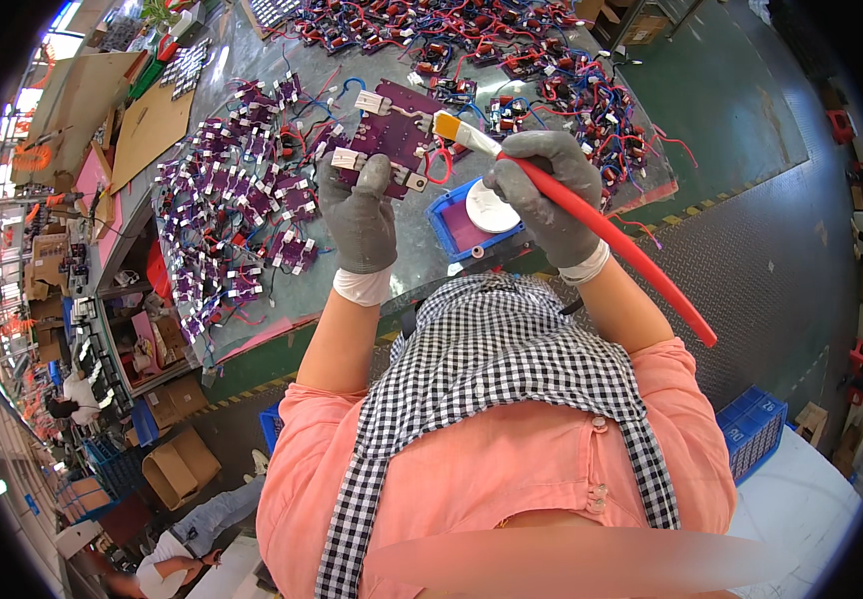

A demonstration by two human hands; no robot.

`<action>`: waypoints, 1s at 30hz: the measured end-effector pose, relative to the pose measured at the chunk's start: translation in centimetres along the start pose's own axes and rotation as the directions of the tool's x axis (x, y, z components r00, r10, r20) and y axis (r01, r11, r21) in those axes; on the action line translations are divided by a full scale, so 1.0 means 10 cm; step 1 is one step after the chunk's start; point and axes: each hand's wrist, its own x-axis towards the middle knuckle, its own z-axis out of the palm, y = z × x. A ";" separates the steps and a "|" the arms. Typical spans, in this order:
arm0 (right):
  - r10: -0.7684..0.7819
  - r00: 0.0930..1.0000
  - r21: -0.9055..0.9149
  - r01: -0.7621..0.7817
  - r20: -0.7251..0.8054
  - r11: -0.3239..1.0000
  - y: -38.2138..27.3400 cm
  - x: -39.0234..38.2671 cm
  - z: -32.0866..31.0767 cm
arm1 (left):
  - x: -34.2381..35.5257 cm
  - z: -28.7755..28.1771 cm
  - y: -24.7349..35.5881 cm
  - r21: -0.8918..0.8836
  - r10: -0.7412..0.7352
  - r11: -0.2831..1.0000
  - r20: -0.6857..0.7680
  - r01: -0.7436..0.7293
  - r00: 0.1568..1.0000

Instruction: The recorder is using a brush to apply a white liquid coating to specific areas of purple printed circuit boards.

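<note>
My gloved left hand (356, 210) grips a purple circuit board (391, 125) with white-and-metal parts along its edges and a red wire loop at its lower right. My gloved right hand (551, 190) is closed on a long red-handled brush (631, 260), whose tan bristles reach to the board's right side; whether they touch it is unclear. Below and between the hands, a blue tray (441, 225) holds a round white container (491, 208) on the metal-topped table (291, 299).
Piles of wired purple boards (232, 200) lie at left, back and right. Cardboard sheets (147, 130) are at back left. A blue crate (751, 429) stands at lower right. Another person (187, 549) is at lower left. Patterned floor (741, 270) shows beyond the table's right edge.
</note>
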 end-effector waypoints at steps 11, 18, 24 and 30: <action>-0.027 1.000 0.025 0.026 0.009 0.999 0.04 0.04 0.20 | -0.01 -0.11 0.07 -0.005 0.073 0.997 -0.021 -0.073 0.997; 0.076 0.995 0.042 -0.079 0.064 0.996 0.00 -0.07 0.29 | 0.01 -0.10 0.18 -0.080 0.157 0.982 -0.129 -0.168 0.979; -0.029 0.980 0.000 0.029 0.199 1.000 0.04 -0.14 0.52 | 0.01 -0.13 0.23 -0.073 0.211 0.971 -0.179 -0.227 0.961; 0.078 0.975 0.062 -0.092 0.206 0.994 -0.06 -0.16 0.50 | -0.03 -0.27 0.22 -0.106 0.287 0.946 -0.173 -0.307 0.942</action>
